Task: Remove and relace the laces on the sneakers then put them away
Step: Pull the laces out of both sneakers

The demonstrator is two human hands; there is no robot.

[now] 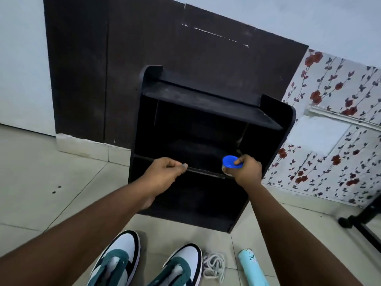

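Both sneakers [144, 263] sit unlaced on the floor below the black shelf [206, 145], the loose laces [213, 265] just beside the right one. The right hand [245, 170] grips a blue-lidded jar [232, 163] at the middle board's right end; the left hand [165, 172] is curled at that board's front edge, seemingly pinching something thin. Relacing looks not yet begun; clearing the shelf seems the step now, and its compartments look open.
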